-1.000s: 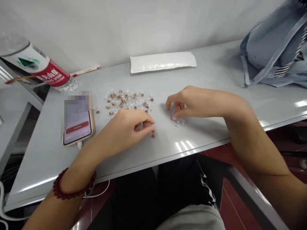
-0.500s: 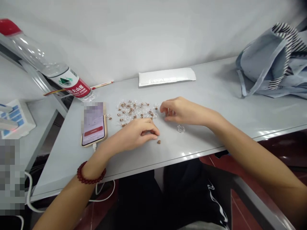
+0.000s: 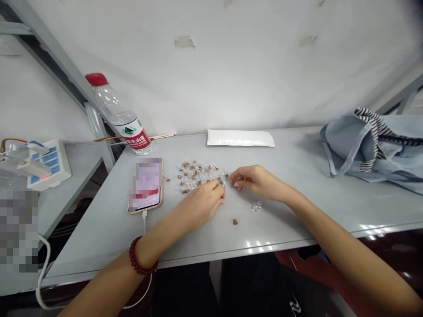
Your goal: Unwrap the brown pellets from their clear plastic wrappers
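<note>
Tiny corked bottles (image 3: 198,172) lie between back and front edges of the desk (image 3: 297,163), long axes pointing every way. The left hand (image 3: 208,199) curls at their near side, the right hand (image 3: 249,179) just beyond; I can't tell what either grips.

I see a red-capped water bottle (image 3: 119,115) standing on the left of the grey table (image 3: 299,160), close to the white wall (image 3: 244,79), where beige scraps (image 3: 184,42) cling. In front of it I have a phone (image 3: 152,200) lying face up, part of it blurred out, a white cable (image 3: 144,216) at its near end. A slim white packet (image 3: 240,138) lies by the wall. Far right I make out a pale-blue bag (image 3: 346,136) with striped lining; far left, a white power strip (image 3: 59,169).
</note>
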Available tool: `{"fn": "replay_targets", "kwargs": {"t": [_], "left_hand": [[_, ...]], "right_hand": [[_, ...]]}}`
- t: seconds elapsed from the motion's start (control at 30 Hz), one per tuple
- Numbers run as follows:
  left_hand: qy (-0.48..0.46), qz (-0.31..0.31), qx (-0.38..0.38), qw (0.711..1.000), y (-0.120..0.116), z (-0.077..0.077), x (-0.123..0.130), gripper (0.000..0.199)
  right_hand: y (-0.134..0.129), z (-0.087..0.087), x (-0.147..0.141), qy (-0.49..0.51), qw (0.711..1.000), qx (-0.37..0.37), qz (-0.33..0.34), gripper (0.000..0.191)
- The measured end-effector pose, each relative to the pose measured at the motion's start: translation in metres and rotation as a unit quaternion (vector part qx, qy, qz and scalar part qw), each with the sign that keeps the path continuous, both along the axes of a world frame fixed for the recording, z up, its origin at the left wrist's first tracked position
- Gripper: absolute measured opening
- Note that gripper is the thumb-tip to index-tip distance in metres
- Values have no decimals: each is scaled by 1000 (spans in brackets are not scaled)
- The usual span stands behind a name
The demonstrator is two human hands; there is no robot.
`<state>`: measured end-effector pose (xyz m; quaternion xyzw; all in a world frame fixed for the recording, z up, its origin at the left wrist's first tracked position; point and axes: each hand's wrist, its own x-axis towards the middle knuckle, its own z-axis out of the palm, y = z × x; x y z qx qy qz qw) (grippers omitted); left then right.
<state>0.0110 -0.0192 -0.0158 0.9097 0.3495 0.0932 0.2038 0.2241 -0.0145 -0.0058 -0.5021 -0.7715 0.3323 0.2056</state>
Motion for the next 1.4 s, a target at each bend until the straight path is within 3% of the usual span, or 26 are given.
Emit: {"fn": "replay_targets", "kwargs": {"t": [0.1, 0.23, 0.37, 0.47, 0.57, 0.7, 0.87, 0.97, 1.1, 1.2, 1.3, 1.4], "left_hand": [[-30, -1, 39, 999, -2, -2, 1, 11], [-138, 17, 59, 989, -4, -2, 3, 10], [-246, 81, 64, 964, -2, -1, 5, 8], [-282, 121, 2, 952, -1, -1, 6, 7], [-287, 121, -58, 949, 1, 0, 7, 8], [-282, 148, -135, 938, 3, 1, 6, 6], [-308, 161, -260, 901, 5, 3, 8, 10], [-321, 156, -284, 890, 5, 4, 9, 17], [-290, 181, -240, 909, 5, 6, 9, 15], [-284, 173, -256, 908, 6, 6, 7, 15], [-296, 145, -292, 898, 7, 3, 7, 23], [-300, 128, -275, 905, 6, -1, 9, 29]], "right_hand": [[0, -2, 0, 40, 999, -6, 3, 20], [2, -8, -1, 69, 997, 18, 2, 22], [-1, -11, -8, 61, 997, 55, 13, 21], [-5, -10, -15, 42, 996, 71, 45, 19], [-9, -10, -19, 20, 994, 91, 65, 19], [-10, -18, -19, -23, 981, 176, 82, 23], [-11, -30, -19, -65, 957, 263, 107, 33], [-14, -32, -20, -100, 930, 334, 118, 33], [-18, -28, -19, -151, 890, 418, 101, 35], [-18, -23, -18, -146, 898, 408, 72, 34], [-18, -20, -18, -105, 932, 342, 62, 32], [-18, -19, -17, -59, 960, 268, 57, 30]]}}
